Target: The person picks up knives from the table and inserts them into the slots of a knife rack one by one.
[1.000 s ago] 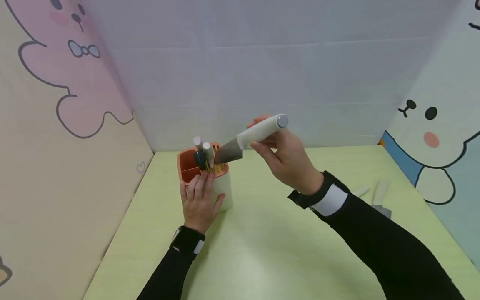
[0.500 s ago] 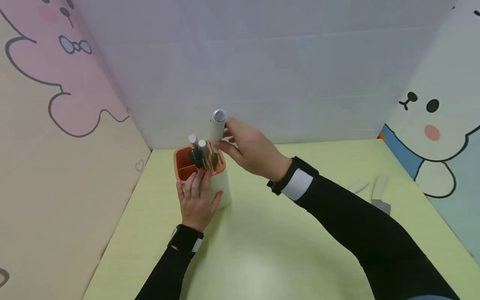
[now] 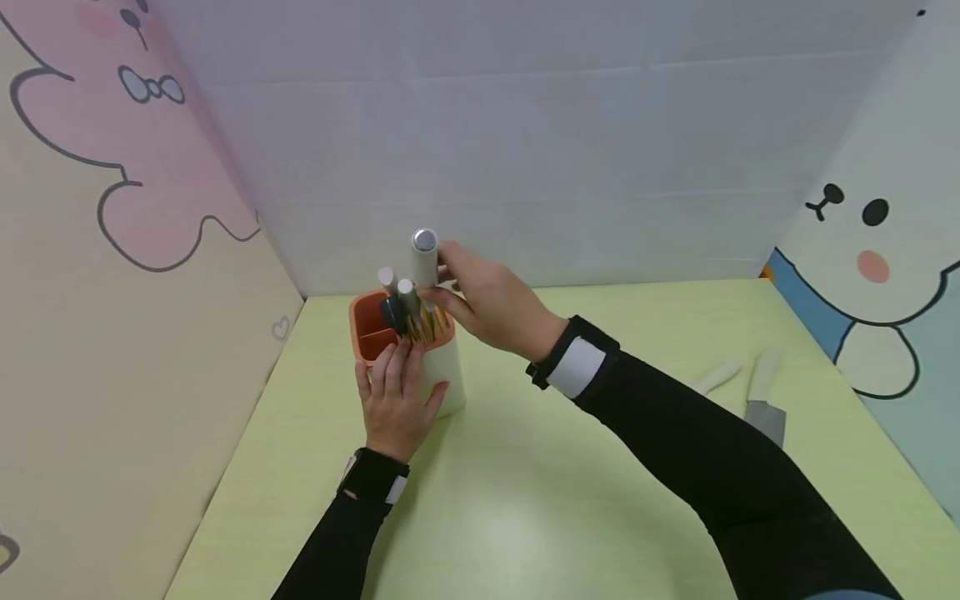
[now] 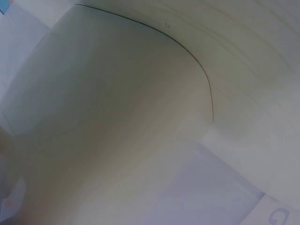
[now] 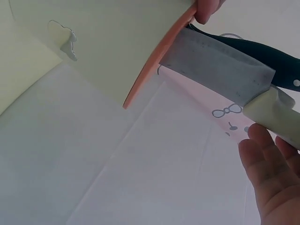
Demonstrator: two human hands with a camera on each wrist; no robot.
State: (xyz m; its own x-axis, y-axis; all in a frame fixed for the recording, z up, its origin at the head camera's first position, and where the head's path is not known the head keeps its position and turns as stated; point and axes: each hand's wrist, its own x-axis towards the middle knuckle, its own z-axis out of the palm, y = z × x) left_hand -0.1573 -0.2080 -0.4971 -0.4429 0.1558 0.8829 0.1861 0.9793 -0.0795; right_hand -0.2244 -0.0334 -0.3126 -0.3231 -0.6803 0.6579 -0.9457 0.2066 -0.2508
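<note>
Head cam looks forward and down over the tabletop (image 3: 517, 517), well back. Left wrist cam's super close on the pale holder (image 4: 103, 108). Right wrist cam's close too, tipped sideways, sharing the knife (image 5: 213, 65) and orange rim (image 5: 158, 57) with head.

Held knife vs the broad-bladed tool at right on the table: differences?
Pose: the held knife is handle-up, blade partly inside the holder; the broad-bladed tool lies on the table.
Contact: the right hand grips the held knife; neither hand touches the broad-bladed tool.
Shared: whitish handles, grey blades.
</note>
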